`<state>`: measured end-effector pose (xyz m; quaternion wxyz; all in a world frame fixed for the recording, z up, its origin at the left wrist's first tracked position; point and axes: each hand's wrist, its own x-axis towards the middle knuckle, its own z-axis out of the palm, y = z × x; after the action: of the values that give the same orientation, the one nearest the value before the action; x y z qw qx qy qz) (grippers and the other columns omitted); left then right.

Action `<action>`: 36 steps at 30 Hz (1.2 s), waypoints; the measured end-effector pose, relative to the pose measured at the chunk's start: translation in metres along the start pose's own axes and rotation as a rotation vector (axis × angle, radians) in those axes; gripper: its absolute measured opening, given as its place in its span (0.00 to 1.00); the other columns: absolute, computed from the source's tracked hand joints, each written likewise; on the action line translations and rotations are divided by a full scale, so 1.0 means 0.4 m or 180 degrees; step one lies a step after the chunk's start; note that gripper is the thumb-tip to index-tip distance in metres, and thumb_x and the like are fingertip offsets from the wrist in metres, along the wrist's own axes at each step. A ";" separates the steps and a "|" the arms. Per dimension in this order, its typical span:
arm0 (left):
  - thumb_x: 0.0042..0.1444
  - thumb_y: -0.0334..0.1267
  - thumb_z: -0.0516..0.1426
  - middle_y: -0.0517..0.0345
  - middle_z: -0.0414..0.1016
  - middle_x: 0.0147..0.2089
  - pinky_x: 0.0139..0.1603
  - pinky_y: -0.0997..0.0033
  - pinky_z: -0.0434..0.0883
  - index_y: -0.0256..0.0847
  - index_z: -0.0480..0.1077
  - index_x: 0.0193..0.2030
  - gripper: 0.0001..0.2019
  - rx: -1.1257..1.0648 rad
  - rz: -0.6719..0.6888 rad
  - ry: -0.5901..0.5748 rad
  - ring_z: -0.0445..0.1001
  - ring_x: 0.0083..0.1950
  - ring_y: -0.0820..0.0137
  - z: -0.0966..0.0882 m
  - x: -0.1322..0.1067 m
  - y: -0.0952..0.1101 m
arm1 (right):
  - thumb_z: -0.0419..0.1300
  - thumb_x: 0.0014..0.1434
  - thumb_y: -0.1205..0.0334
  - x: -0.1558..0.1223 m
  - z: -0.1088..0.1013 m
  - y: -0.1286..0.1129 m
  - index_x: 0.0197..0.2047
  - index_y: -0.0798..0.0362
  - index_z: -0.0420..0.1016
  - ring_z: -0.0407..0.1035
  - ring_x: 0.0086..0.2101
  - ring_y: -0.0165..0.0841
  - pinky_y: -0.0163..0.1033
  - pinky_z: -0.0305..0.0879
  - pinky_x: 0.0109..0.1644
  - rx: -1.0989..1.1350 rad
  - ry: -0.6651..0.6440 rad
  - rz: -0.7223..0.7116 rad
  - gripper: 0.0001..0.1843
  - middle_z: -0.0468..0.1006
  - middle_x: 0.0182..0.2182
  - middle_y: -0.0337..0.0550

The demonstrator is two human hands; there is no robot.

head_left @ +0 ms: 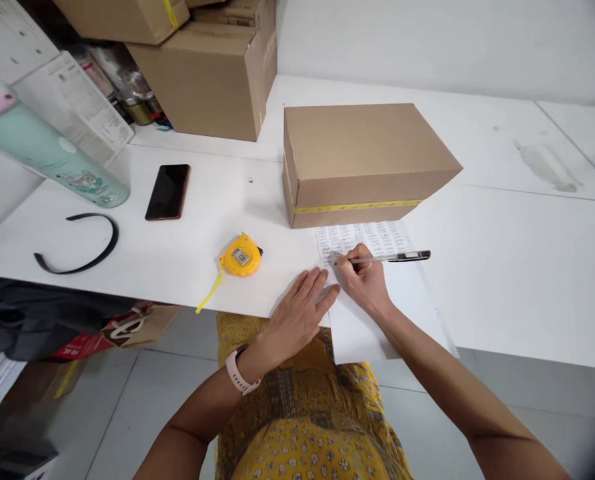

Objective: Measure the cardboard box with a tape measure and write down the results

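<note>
- Nearest the camera, in front of the cardboard box [362, 160], the left hand [297, 313] lies flat, palm down and fingers spread. Its fingertips press the left edge of the sheet [377, 320]; it grips nothing.
- Just beyond it, closer to the box, the right hand [365, 280] is pinched around the pen [392, 257], tip down on the printed rows and cap end pointing right.
- By the look of it, this is the writing step: an entry going into the grid. Any further mark calls for the sheet pinned still and the tip kept inside one narrow row.
- The sheet is white and thin, with a table of fine print at its far end, too small to read. That end runs up to the box's front face, while the near end overhangs the edge of the table [502, 280].
- Left of the box sits a yellow tape measure [241, 257], tab trailing toward the edge.
- Farther left of the box, a dark phone [168, 191] lies face up.
</note>
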<state>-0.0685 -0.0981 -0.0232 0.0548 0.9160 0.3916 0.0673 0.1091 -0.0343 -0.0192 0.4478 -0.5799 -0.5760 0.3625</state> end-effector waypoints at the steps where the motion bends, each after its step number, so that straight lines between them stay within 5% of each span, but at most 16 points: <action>1: 0.56 0.35 0.66 0.30 0.56 0.76 0.75 0.41 0.59 0.31 0.56 0.73 0.40 0.0005 0.0001 -0.0004 0.54 0.77 0.43 -0.001 0.000 0.000 | 0.61 0.57 0.61 0.000 0.000 0.000 0.27 0.47 0.60 0.55 0.24 0.28 0.37 0.54 0.29 -0.0007 -0.0005 -0.0016 0.12 0.60 0.20 0.30; 36: 0.55 0.36 0.68 0.27 0.56 0.75 0.75 0.41 0.59 0.31 0.56 0.72 0.41 0.0010 0.0023 -0.0003 0.55 0.77 0.42 -0.006 0.000 0.000 | 0.60 0.57 0.61 0.001 -0.003 0.004 0.27 0.47 0.60 0.55 0.23 0.28 0.37 0.54 0.28 -0.0126 -0.0006 -0.0055 0.11 0.60 0.19 0.30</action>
<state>-0.0689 -0.0978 -0.0209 0.0534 0.9175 0.3884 0.0664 0.1108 -0.0339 -0.0203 0.4388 -0.5834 -0.5884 0.3476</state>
